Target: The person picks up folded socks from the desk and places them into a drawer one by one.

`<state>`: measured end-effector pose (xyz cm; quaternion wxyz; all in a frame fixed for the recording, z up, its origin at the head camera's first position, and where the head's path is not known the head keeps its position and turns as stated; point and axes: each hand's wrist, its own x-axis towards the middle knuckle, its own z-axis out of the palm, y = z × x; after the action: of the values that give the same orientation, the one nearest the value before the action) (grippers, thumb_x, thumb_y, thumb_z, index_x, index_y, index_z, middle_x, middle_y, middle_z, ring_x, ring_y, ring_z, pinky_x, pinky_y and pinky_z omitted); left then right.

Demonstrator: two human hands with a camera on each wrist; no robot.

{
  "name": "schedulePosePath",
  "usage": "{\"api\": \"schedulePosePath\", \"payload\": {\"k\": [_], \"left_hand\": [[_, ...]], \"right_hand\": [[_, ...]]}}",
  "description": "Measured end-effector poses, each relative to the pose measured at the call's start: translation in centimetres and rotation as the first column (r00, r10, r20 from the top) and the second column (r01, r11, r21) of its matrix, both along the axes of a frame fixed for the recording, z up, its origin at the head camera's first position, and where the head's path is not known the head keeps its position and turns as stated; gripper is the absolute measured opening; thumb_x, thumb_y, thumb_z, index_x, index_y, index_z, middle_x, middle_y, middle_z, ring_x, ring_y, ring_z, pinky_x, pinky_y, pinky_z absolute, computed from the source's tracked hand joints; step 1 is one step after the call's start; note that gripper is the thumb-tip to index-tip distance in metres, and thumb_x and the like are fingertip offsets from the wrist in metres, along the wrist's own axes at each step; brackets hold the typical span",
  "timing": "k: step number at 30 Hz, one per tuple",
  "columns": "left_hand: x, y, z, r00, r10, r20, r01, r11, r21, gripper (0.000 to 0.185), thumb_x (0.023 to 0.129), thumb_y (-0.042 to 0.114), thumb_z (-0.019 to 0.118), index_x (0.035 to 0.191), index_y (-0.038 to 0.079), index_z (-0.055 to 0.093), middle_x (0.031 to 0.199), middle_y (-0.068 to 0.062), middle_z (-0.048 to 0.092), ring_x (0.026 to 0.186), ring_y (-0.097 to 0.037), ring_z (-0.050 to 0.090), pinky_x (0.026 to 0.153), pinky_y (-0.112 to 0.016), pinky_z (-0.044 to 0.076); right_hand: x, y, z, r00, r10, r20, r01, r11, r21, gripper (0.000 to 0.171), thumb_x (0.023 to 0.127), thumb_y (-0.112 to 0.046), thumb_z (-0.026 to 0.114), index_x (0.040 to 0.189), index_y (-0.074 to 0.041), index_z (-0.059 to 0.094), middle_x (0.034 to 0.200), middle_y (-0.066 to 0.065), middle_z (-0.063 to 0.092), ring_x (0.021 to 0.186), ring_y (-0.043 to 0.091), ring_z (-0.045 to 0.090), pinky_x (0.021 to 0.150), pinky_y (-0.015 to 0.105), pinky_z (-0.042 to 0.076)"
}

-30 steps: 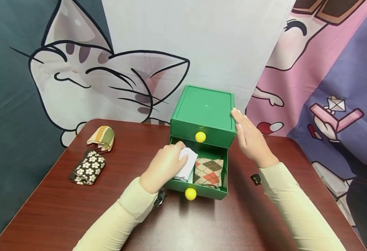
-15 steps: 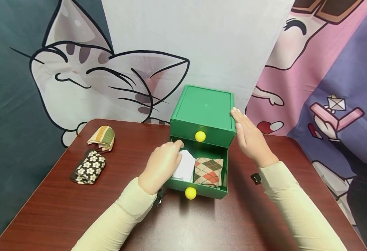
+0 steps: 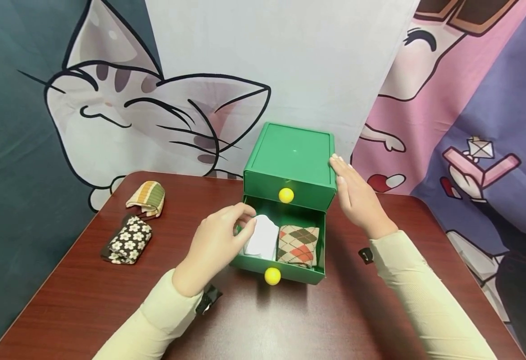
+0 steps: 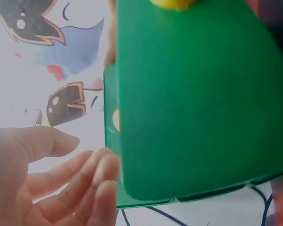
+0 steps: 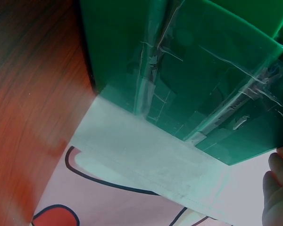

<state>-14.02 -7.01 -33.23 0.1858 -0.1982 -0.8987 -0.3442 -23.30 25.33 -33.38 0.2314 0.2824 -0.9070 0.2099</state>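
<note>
A green two-drawer box (image 3: 295, 156) stands on the table, its lower drawer (image 3: 277, 271) pulled out. Inside that drawer a folded white cloth (image 3: 262, 237) lies on the left, beside a folded argyle sock (image 3: 298, 245). My left hand (image 3: 218, 240) is at the drawer's left edge, fingers loosely bent and thumb apart, overlapping the white cloth's left side in the head view. Nothing shows between its thumb and fingers in the left wrist view. With straight fingers my right hand (image 3: 359, 200) rests against the box's upper right side.
At the table's left lie a folded black sock with white flowers (image 3: 131, 240) and a striped yellow-green folded one (image 3: 148, 196). Yellow ball knobs stick out from the upper drawer (image 3: 263, 185) and the lower one. A printed cat backdrop (image 3: 110, 100) hangs behind the table.
My left hand has let go of the white cloth, which now lies flat in the drawer, and has moved left and back toward me. The right hand stays in place.
</note>
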Motion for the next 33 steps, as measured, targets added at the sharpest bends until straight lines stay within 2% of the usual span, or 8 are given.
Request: {"api": "schedulePosePath", "payload": {"k": [5,8,11,14,18,20,25,33], "left_hand": [[1.7,-0.5,-0.7,0.995,-0.103,-0.013,0.103,0.992,0.077,0.011,0.092,0.011,0.071,0.102,0.013,0.074,0.090,0.005,0.072,0.078,-0.005,0.066,0.069,-0.025,0.056],[2.7,-0.7,-1.1,0.982,-0.190,0.017,0.188,0.977,0.097,0.011,0.092,0.009,0.070,0.101,0.013,0.074,0.091,0.004,0.072,0.078,-0.003,0.065,0.069,-0.022,0.056],[3.6,-0.8,-1.5,0.955,-0.275,0.113,0.262,0.958,0.120,0.010,0.094,0.010,0.068,0.102,0.014,0.073,0.093,0.007,0.072,0.080,-0.002,0.066,0.069,-0.022,0.056],[4.2,-0.9,-1.9,0.916,-0.330,0.230,0.303,0.942,0.148,0.008,0.096,0.013,0.068,0.102,0.014,0.073,0.094,0.008,0.072,0.082,-0.002,0.066,0.070,-0.022,0.056],[4.6,-1.0,-2.4,0.861,-0.362,0.357,0.320,0.932,0.172,0.006,0.097,0.017,0.067,0.099,0.015,0.073,0.089,0.011,0.070,0.081,-0.002,0.065,0.071,-0.023,0.056],[4.7,-1.0,-2.7,0.841,-0.358,0.405,0.318,0.934,0.165,0.007,0.097,0.019,0.066,0.096,0.017,0.073,0.086,0.014,0.069,0.079,0.000,0.064,0.073,-0.024,0.056],[4.5,-1.1,-3.7,0.811,-0.346,0.472,0.315,0.938,0.146,0.006,0.095,0.023,0.067,0.094,0.021,0.073,0.083,0.017,0.067,0.076,0.001,0.063,0.074,-0.027,0.054],[3.6,-0.4,-5.6,0.745,-0.398,0.535,0.333,0.917,0.218,0.020,0.098,0.033,0.068,0.099,0.014,0.075,0.083,0.006,0.073,0.072,-0.009,0.069,0.071,-0.023,0.053]], "right_hand": [[0.0,0.0,0.0,1.000,-0.002,0.007,0.002,1.000,0.004,0.049,0.110,-0.018,0.030,0.154,0.004,0.036,0.159,0.021,0.036,0.150,0.034,0.028,0.124,0.039,0.017],[-0.1,0.0,-0.1,1.000,-0.002,0.003,0.002,1.000,0.006,0.048,0.110,-0.017,0.031,0.153,0.004,0.037,0.159,0.021,0.037,0.150,0.034,0.029,0.124,0.040,0.017],[-0.1,0.0,-0.1,1.000,-0.002,-0.014,0.002,1.000,0.009,0.048,0.110,-0.016,0.031,0.153,0.005,0.038,0.158,0.021,0.038,0.149,0.035,0.030,0.124,0.038,0.017],[-0.2,0.0,-0.2,1.000,-0.001,-0.024,0.001,1.000,0.012,0.048,0.110,-0.016,0.032,0.152,0.005,0.039,0.158,0.021,0.038,0.149,0.035,0.031,0.124,0.036,0.016],[-0.2,-0.1,-0.2,1.000,0.001,-0.029,0.000,1.000,0.010,0.048,0.110,-0.015,0.032,0.152,0.005,0.039,0.158,0.021,0.039,0.149,0.036,0.031,0.124,0.035,0.016],[-0.2,-0.1,-0.2,1.000,0.001,-0.031,-0.001,1.000,0.009,0.047,0.110,-0.015,0.032,0.152,0.005,0.039,0.157,0.021,0.039,0.148,0.036,0.032,0.124,0.036,0.016],[-0.2,0.0,-0.2,0.999,0.002,-0.033,-0.002,1.000,0.008,0.047,0.110,-0.016,0.031,0.152,0.005,0.039,0.158,0.021,0.039,0.148,0.037,0.032,0.124,0.037,0.017],[-0.2,0.0,-0.2,1.000,0.000,-0.029,0.000,1.000,0.006,0.048,0.110,-0.016,0.032,0.152,0.004,0.038,0.158,0.020,0.039,0.148,0.037,0.032,0.124,0.037,0.017]]}}
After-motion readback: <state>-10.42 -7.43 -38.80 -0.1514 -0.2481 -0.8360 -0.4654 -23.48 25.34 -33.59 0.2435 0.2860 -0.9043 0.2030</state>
